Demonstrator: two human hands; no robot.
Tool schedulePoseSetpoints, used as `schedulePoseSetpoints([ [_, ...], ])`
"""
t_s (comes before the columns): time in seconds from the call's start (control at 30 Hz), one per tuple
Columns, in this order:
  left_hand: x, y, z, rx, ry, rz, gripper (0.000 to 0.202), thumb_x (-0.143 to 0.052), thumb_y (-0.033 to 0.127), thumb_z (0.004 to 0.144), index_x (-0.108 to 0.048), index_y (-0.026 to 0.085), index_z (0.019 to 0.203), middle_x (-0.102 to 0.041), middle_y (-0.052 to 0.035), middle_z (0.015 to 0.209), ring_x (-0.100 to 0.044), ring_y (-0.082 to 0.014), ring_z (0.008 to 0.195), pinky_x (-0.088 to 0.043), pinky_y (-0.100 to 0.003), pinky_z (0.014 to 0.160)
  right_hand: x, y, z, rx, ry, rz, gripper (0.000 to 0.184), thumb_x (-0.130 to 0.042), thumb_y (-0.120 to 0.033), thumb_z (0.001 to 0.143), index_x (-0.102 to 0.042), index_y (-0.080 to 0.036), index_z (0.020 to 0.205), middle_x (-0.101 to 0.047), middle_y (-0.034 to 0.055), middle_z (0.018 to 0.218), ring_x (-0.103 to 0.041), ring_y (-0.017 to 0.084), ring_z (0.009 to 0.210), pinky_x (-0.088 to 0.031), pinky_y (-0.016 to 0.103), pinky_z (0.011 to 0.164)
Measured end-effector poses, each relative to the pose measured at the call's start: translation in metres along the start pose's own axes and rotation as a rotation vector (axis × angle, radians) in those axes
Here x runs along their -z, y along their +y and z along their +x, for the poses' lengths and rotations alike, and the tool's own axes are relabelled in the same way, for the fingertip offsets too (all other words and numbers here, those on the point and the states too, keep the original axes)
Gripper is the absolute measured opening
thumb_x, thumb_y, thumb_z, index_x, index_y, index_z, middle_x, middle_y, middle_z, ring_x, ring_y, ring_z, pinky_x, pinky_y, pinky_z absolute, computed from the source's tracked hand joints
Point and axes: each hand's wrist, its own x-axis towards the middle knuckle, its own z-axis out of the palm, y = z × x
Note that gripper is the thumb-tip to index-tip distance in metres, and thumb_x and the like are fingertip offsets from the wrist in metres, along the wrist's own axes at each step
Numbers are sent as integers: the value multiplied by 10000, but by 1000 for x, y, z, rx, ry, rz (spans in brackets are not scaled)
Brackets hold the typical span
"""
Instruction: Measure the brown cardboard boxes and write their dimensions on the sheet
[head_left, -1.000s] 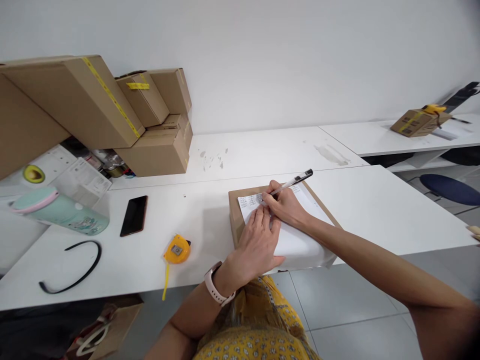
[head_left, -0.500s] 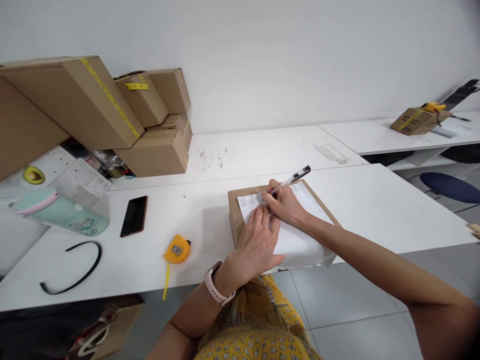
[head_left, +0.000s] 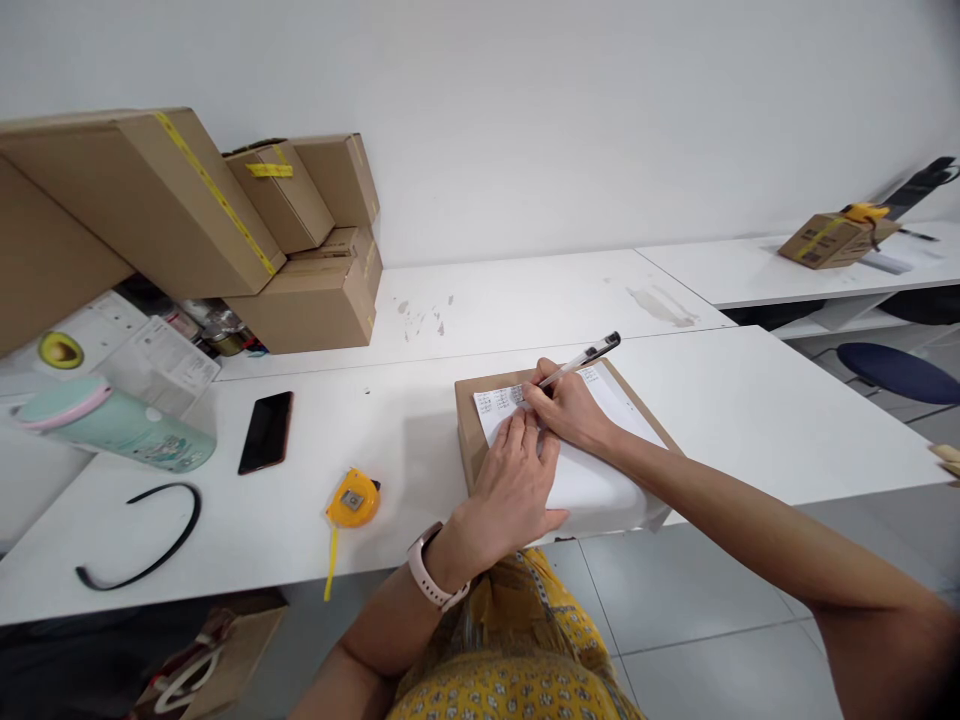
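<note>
My right hand (head_left: 564, 402) is closed around a pen (head_left: 583, 358) with a clear barrel and a black end, its tip down at the paper. Under it is a white sheet of paper (head_left: 600, 485) with small handwriting in columns along its top. Flat on the sheet's left part rests my left hand (head_left: 517, 480), fingers stretched out and nearly touching my right hand. The sheet lies on a closed cardboard box (head_left: 471, 430) at the table's front edge. Where the pen tip meets the paper is mostly hidden by my fingers.
Left of the box lie a yellow tape measure (head_left: 352, 498), a phone (head_left: 266, 432), a black headband (head_left: 191, 520) and a mint tumbler (head_left: 127, 425). Cardboard boxes (head_left: 307, 305) are stacked at the back left. Farther right are another box (head_left: 821, 240) and a blue stool (head_left: 896, 370).
Both hands keep almost the same pose on the paper, with the pen still in my right hand. The view has shifted very slightly.
</note>
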Motion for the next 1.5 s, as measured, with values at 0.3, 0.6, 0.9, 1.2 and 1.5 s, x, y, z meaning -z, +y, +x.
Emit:
schedulePoseSetpoints([
  [0.3, 0, 0, 0, 2, -2, -2, 952, -781, 582, 748, -398, 3, 1400, -463, -337, 1490, -400, -445, 1443, -307, -528, 1207, -1, 0, 1, 13, 22, 2, 203, -532, -314, 846, -400, -251, 704, -436, -57, 566, -428, 139, 549, -331, 304, 543],
  [0.6, -1, 0, -1, -8, 13, 17, 938, -777, 592, 752, -415, 0, 1383, -465, -341, 1485, -405, -448, 1439, -312, -527, 1207, 0, 0, 1, 16, 29, -9, 205, -521, -308, 845, -389, -249, 700, -445, -56, 581, -428, 131, 553, -329, 299, 544],
  [0.9, 1, 0, 0, -3, 8, 10, 924, -794, 580, 741, -426, 12, 1369, -472, -339, 1479, -413, -443, 1436, -322, -528, 1203, -1, 0, 1, 8, 29, 9, 196, -526, -307, 843, -408, -245, 699, -431, -66, 554, -411, 122, 531, -311, 286, 525],
  [1.2, 1, 0, 0, -4, 7, 23, 934, -786, 588, 746, -424, 1, 1375, -469, -344, 1482, -413, -448, 1435, -324, -534, 1198, -1, 3, 0, 3, 14, 21, 204, -534, -317, 849, -411, -242, 704, -443, -63, 571, -430, 124, 544, -323, 287, 535],
  [1.5, -1, 0, 0, 6, 24, -6, 913, -806, 565, 726, -431, 26, 1360, -467, -332, 1488, -407, -438, 1440, -327, -537, 1194, -2, 5, 0, -35, 6, 73, 209, -554, -336, 852, -420, -244, 722, -422, -70, 561, -433, 126, 538, -331, 287, 535],
])
